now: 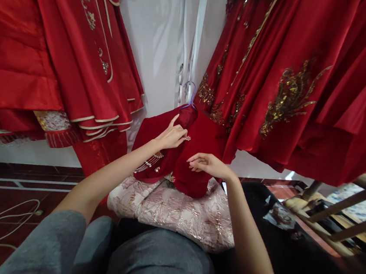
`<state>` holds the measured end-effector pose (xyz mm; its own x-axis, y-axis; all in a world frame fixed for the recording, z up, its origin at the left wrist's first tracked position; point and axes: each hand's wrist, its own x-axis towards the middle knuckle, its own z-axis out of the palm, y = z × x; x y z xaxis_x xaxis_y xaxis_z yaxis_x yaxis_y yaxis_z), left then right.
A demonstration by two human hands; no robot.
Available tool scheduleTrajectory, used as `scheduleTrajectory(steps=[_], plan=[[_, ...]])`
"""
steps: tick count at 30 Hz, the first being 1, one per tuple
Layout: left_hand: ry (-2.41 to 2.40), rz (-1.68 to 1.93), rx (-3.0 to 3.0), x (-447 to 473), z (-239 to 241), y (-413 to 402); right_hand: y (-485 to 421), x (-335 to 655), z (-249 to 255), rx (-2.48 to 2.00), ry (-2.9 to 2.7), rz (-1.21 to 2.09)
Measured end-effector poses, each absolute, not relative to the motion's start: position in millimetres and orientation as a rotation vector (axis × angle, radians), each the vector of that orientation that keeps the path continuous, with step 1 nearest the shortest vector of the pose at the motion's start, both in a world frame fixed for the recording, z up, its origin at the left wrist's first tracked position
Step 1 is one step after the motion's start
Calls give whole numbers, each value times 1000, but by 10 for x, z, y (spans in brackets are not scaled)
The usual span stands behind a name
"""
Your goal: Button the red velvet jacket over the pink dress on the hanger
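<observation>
A red velvet jacket with beaded trim hangs in front of me on a purple hanger. Its lower part rests on a pink brocade cloth across my lap. My left hand is on the jacket's front just below the collar, fingers bent around the front edge beside a small gold beaded ornament. My right hand is over the jacket's right side, thumb and fingers pressed together. Whatever they pinch, if anything, is too small to make out. A beaded fringe lies below my left wrist.
Red embroidered garments hang at the left, and more with gold sequins at the right. Behind is a white wall. A pale cable lies on the tiled floor. A wooden frame and small plastic bag are at the right.
</observation>
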<state>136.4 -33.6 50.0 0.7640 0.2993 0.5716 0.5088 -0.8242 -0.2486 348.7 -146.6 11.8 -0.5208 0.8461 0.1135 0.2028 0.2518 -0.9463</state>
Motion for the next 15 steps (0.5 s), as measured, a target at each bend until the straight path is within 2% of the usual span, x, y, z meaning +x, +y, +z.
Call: scheduleTrajectory(steps=[5, 10, 12, 15], plan=[[-673, -717, -2469, 1396, 491, -368, -1225, 3297, 250, -1028, -1666, 1193], [-1055, -784, -2225, 1438, 464, -481, -783, 2843, 469, -935, -1292, 920], [-1214, -808, -2116, 1407, 453, -517, -679, 2713, 520, -1074, -1321, 838], [-1409, -803, -2006, 1236, 499, -489, -633, 2729, 573, -1468, -1335, 533]])
